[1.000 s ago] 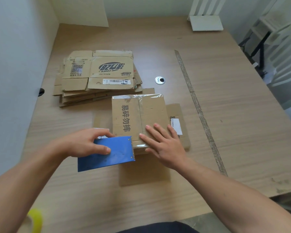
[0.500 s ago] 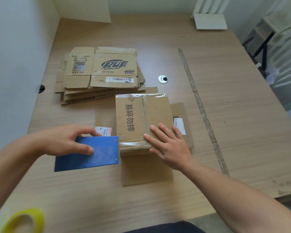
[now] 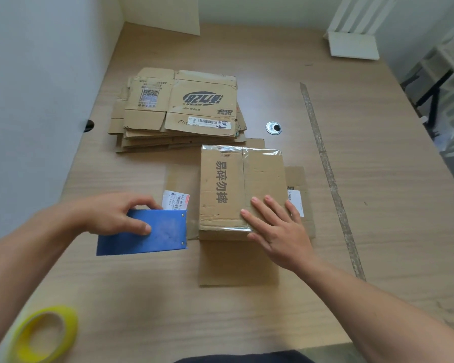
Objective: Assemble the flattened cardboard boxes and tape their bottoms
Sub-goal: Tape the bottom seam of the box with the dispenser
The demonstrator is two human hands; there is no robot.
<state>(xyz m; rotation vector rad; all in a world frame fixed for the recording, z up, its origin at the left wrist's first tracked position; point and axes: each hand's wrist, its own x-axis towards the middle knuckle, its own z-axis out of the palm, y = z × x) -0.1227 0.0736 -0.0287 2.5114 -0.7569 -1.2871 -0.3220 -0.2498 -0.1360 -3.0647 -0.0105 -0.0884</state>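
Observation:
An assembled cardboard box point(image 3: 228, 187) stands upside down at the table's middle, its bottom flaps closed under clear tape, its other flaps spread flat on the table around it. My right hand point(image 3: 278, 229) lies flat with straight fingers on the box's near right corner. My left hand point(image 3: 116, 213) grips a blue tape dispenser point(image 3: 147, 234) just left of the box, thumb on its face. Behind them lies a stack of flattened cardboard boxes point(image 3: 178, 108).
A yellow tape roll point(image 3: 45, 334) lies at the near left corner of the wooden table point(image 3: 378, 205). A white wall runs along the left. A metal grommet point(image 3: 273, 127) and a strip of old tape point(image 3: 328, 169) mark the tabletop; a white chair point(image 3: 351, 45) is far right.
My left hand has carried the blue dispenser leftward off the box's near edge, now beside the box. My right hand stays pressed on the box. The view has shifted, showing the yellow roll.

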